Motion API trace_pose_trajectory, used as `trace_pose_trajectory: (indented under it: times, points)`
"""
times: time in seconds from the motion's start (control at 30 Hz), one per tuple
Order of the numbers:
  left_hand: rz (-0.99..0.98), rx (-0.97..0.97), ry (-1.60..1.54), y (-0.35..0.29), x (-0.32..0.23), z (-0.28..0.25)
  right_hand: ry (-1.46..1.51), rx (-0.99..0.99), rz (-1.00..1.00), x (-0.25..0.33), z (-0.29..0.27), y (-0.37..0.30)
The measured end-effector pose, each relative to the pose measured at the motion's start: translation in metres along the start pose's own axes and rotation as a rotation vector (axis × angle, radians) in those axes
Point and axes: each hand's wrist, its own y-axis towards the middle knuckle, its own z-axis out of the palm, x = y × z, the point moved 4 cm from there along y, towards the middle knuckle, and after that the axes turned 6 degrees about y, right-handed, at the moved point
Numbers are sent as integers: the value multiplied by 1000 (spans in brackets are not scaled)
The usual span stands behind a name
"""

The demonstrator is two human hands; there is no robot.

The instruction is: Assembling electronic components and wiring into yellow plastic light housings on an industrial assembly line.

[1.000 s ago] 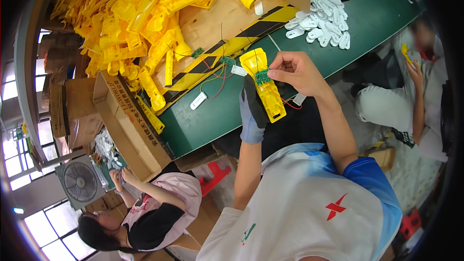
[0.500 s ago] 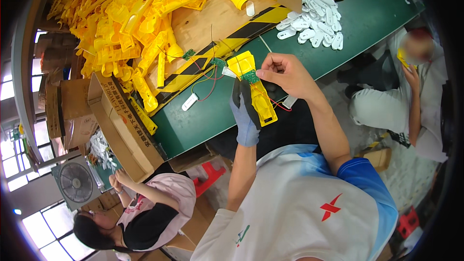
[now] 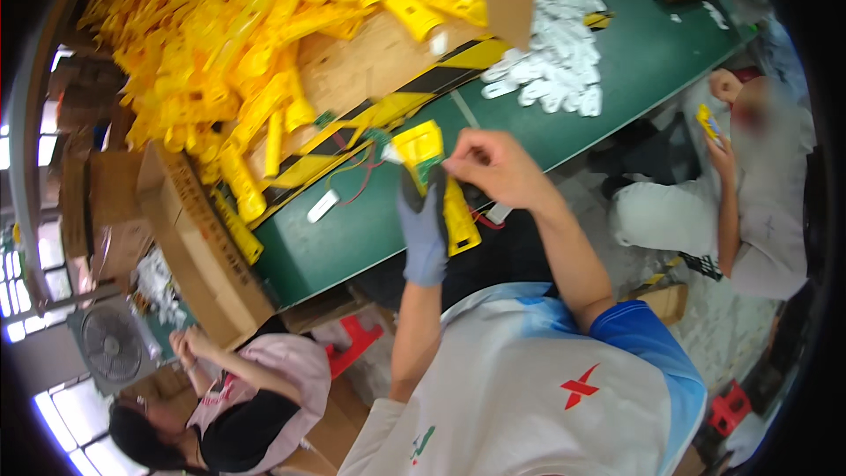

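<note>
My left hand (image 3: pixel 425 227), in a grey glove with dark fingers, grips a yellow plastic shell half (image 3: pixel 460 219) over the table edge. Inside the shell sits a small green circuit board (image 3: pixel 426 169), partly covered by the gloved fingers. My bare right hand (image 3: pixel 495 167) is at the board's right side, thumb and forefinger pinched together; whatever is between them is too small to make out. Red wire runs from beneath the shell to a small white piece (image 3: pixel 499 213). Left of the shell, another green board (image 3: pixel 377 136) has wires leading toward a white connector-like part (image 3: pixel 323 205).
Yellow shells (image 3: pixel 238 53) are heaped on a wooden board with black-and-yellow edging (image 3: pixel 388 104). White oval parts (image 3: pixel 555 53) lie piled on the green table (image 3: pixel 352 238). A cardboard box (image 3: pixel 207 251) stands left. One co-worker (image 3: pixel 256 388) sits left, another (image 3: pixel 749 176) right.
The whole view has shifted, so the scene sits further left and lower. The gloved fingers cover more of the circuit board. My right hand keeps its pinch beside it.
</note>
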Motion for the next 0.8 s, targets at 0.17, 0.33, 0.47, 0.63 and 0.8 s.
trace_pose_trajectory:
  times: [0.17, 0.33, 0.47, 0.63, 0.8]
  points:
    - [48, -2, 115, -10, -14, 2, -138, -4, -203, 28, -1, -10]
    - [-68, 41, -94, -4, -21, -6, 57, -197, -188, 28, -35, -17]
    - [-30, 73, -80, -1, -23, -2, -173, -447, -225, 36, -46, -20]
    - [-63, 89, -190, 0, -20, -4, 239, -238, -154, 30, -28, -23]
    - [-58, 124, -258, 0, -19, -9, 637, 1, -100, 24, 2, -17]
